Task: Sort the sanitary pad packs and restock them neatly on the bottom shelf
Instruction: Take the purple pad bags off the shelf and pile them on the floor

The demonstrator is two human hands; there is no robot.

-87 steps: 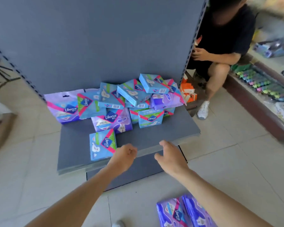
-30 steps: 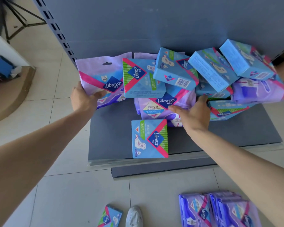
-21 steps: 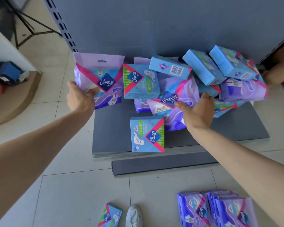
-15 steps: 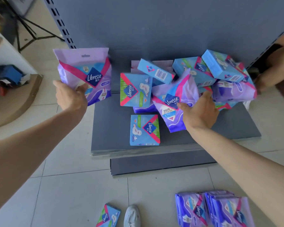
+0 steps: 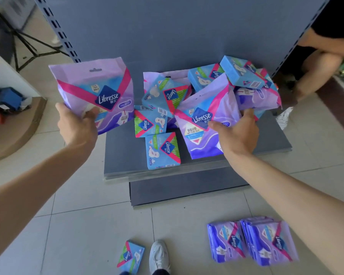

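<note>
My left hand point(image 5: 76, 127) grips a large purple Libresse pack point(image 5: 93, 90) by its lower corner, lifted clear to the left of the grey bottom shelf point(image 5: 123, 155). My right hand point(image 5: 237, 132) holds a second purple pack point(image 5: 203, 120) by its right side, tilted up out of the heap. Several blue packs point(image 5: 163, 149) lie jumbled on the shelf, some piled against the back panel at the right point(image 5: 240, 72).
On the floor tiles at the lower right lie stacked purple packs point(image 5: 252, 241), and a single blue pack point(image 5: 130, 256) lies beside my white shoe point(image 5: 159, 257). Another person's legs point(image 5: 318, 70) crouch at the shelf's right end. A cardboard piece point(image 5: 14, 132) lies at the left.
Both hands took a purple pack from the heap and raised it. The left pack moved up and left off the shelf; the right pack was pulled forward, and blue packs tumbled.
</note>
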